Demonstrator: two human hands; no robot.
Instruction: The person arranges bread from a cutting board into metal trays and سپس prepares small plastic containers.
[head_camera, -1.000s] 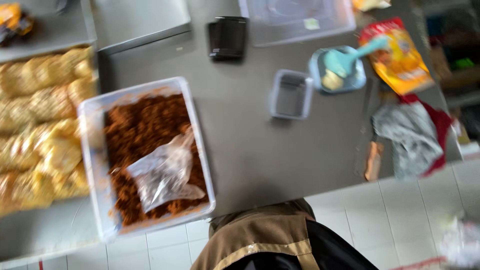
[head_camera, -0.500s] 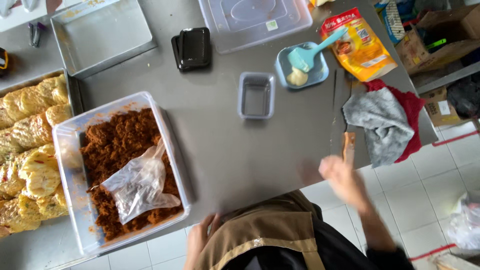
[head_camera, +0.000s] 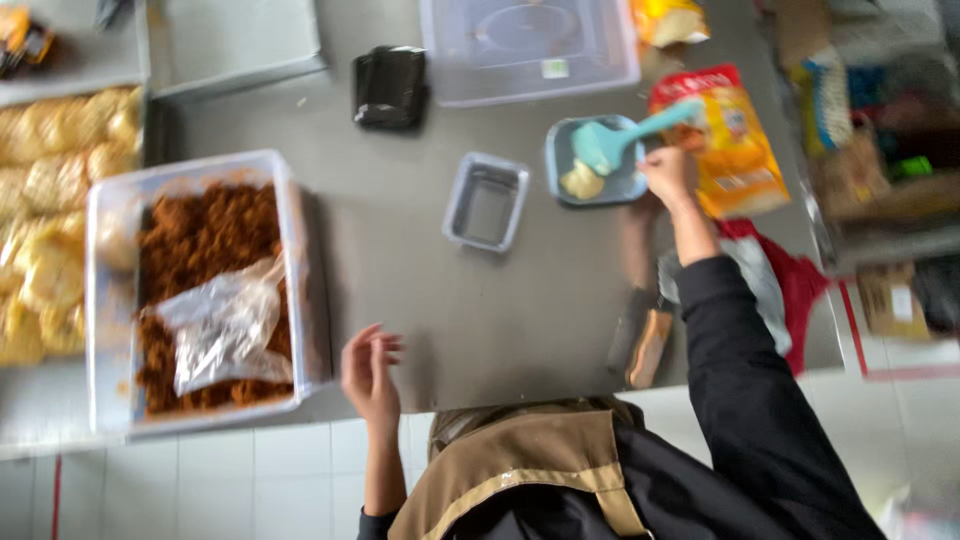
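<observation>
Seen from above, over a grey table (head_camera: 400, 280). Right hand (head_camera: 668, 175) stretched out to about 1 o'clock, fingers curled at the rim of a small blue dish (head_camera: 592, 160) and at the handle end of a teal spatula (head_camera: 625, 137); too blurred to tell whether clenched on that handle or only touching it. Spatula blade lying across the dish, handle slanting up toward 2 o'clock, with a pale lump of paste (head_camera: 580, 181) in the dish just below the blade. Left hand (head_camera: 370, 372) at 7 o'clock, released and holding nothing, fingers loosely spread over the near table edge, just beside the corner of a clear plastic tub (head_camera: 292, 230). Inside that tub, brown shredded filling (head_camera: 200, 235) with a crumpled clear plastic bag (head_camera: 222, 330) lying on top. At 9 o'clock, beyond the tub, rows of pale yellow buns (head_camera: 55, 180). Between tub and dish, a small empty rectangular foil tin (head_camera: 486, 202). At 12 o'clock, a clear plastic lid (head_camera: 528, 45); to its left a black wallet-like case (head_camera: 390, 87) and a grey metal tray (head_camera: 235, 40). Right of the dish, touching the hand's far side, a red and yellow packet (head_camera: 730, 140). Below it at 3 o'clock, a grey and red cloth (head_camera: 775, 290) partly under the black sleeve (head_camera: 730, 370).
</observation>
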